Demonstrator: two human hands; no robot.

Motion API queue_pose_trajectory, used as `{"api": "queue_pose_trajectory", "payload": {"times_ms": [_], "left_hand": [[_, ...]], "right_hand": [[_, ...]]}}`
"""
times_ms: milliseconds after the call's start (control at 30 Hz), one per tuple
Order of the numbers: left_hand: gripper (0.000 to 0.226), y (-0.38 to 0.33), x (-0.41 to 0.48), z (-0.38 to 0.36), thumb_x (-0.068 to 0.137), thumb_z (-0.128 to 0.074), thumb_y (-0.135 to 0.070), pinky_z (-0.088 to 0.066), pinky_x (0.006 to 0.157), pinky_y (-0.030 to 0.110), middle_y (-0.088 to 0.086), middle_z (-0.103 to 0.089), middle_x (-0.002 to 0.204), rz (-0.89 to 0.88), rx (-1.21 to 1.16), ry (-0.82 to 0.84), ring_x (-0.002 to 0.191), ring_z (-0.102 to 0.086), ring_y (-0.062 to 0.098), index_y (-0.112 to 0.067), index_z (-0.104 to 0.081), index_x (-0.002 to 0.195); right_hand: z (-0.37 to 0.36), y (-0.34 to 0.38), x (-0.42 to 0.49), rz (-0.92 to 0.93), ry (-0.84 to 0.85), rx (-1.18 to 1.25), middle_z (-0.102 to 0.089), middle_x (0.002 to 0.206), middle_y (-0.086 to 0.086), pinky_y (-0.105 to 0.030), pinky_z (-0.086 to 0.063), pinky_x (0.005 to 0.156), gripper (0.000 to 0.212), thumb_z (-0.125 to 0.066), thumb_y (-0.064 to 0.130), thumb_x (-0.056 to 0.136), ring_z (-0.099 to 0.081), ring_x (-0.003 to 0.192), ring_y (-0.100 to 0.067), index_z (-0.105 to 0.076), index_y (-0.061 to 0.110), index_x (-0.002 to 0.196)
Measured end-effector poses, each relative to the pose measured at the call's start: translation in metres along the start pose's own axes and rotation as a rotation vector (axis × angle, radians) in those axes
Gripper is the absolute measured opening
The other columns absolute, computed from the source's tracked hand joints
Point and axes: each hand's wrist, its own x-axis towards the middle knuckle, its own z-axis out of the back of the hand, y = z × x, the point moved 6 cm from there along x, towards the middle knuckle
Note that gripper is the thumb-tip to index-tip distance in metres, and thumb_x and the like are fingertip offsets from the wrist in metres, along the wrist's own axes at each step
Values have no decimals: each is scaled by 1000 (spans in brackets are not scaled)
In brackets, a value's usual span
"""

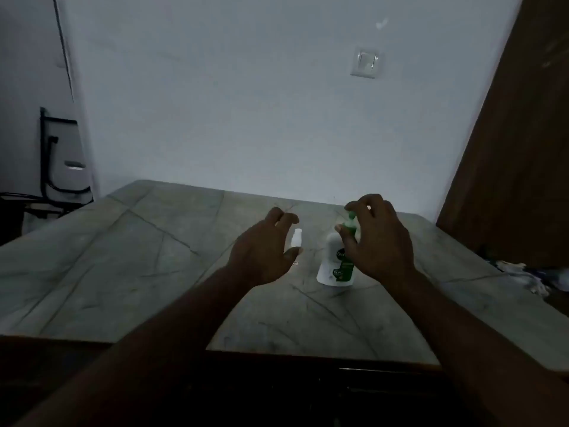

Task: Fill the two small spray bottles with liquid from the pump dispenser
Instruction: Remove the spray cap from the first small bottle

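A white pump dispenser (334,263) with a green label and green pump head stands upright on the marbled table (138,257). My right hand (378,241) hovers at its pump head, fingers curled around the green top and touching it. One small white spray bottle (297,237) stands upright just left of the dispenser. My left hand (264,251) is spread around that bottle, thumb and fingers apart, not closed on it. A second small bottle is not visible; my left hand may hide it. The scene is dim.
A white wall with a light switch (365,63) rises behind the table. A brown door (517,149) stands at the right. Crumpled items (529,275) lie at the table's right edge. A folded chair (64,161) leans at the far left.
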Motion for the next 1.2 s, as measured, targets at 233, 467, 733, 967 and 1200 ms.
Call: {"api": "queue_pose_trajectory", "payload": {"times_ms": [233, 467, 733, 967, 1200], "left_hand": [[33, 5, -18, -14, 90, -66, -44, -53, 52, 35, -9, -58, 71, 27, -29, -82, 52, -58, 14, -23, -44, 104], [25, 17, -34, -42, 94, -61, -40, -56, 60, 33, -4, -71, 69, 46, -10, 95, 55, -64, 11, -23, -48, 106], [30, 21, -38, -54, 92, -64, -47, -54, 64, 30, -6, -71, 74, 107, -26, 161, 66, -67, 11, -24, -52, 107], [62, 13, -39, -57, 82, -52, -73, -48, 61, 28, -11, -67, 94, 0, -38, 137, 68, -60, 9, -26, -51, 122], [43, -13, -16, -75, 86, -56, -60, -43, 56, 26, -5, -72, 91, -104, -231, 159, 60, -52, 5, -21, -59, 104]], "right_hand": [[-35, 49, -7, 93, 68, 147, -61, 119, 1, -30, -54, 61, 34, -64, 39, 92, -66, 83, -17, -63, 18, 118], [-88, 58, -16, -190, 331, 315, -59, 140, -8, -35, -50, 88, 80, -67, 32, 91, -64, 116, -28, -24, 16, 157], [-108, 51, -34, -241, 279, 493, -67, 119, 0, -25, -44, 69, 58, -73, 24, 87, -68, 80, -18, -43, 26, 137], [-86, 25, -68, -299, 213, 569, -70, 108, 12, -23, -55, 66, 43, -73, 37, 86, -66, 74, -1, -55, 28, 123], [-82, -1, -82, -436, 121, 725, -74, 105, 9, -30, -60, 79, 44, -77, 37, 84, -70, 93, -3, -62, 24, 123]]}}
